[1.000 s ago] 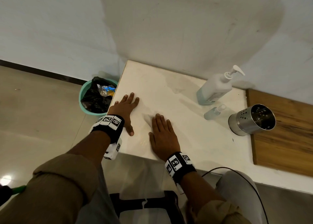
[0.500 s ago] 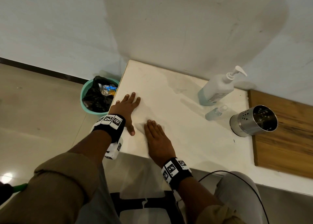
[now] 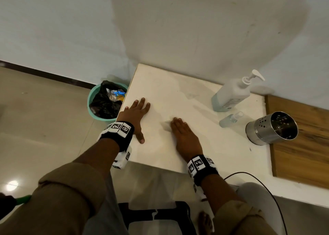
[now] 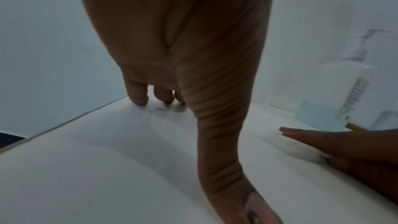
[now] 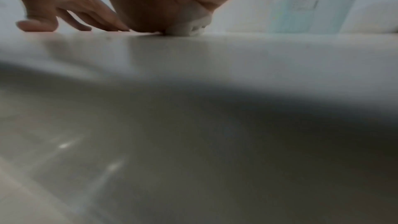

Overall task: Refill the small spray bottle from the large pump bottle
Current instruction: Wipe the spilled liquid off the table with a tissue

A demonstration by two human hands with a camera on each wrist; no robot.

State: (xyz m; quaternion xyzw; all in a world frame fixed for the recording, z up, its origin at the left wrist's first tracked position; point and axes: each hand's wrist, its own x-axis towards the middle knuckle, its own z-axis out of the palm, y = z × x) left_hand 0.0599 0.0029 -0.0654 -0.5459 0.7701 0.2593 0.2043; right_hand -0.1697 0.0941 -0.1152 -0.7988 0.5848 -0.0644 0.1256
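The large white pump bottle point(image 3: 229, 96) stands at the back right of the white table point(image 3: 178, 85), with a low band of blue liquid in it. Just in front of it stands the small clear spray bottle point(image 3: 229, 119), capped. My left hand point(image 3: 137, 113) lies flat at the table's left edge and holds nothing. My right hand point(image 3: 185, 138) lies flat, fingers straight, a hand's length left of the spray bottle. It presses a crumpled white tissue point(image 5: 189, 21) against the table. Neither hand touches a bottle.
A perforated steel cylinder point(image 3: 272, 128) stands right of the spray bottle, at the edge of a wooden board point(image 3: 302, 142). A green bin point(image 3: 92, 108) with a black bag sits on the floor left of the table. A black cable point(image 3: 263, 186) hangs by my right knee.
My right hand slid left and back toward me, then right and forward again, with the tissue under it. The left hand and both bottles stayed put.
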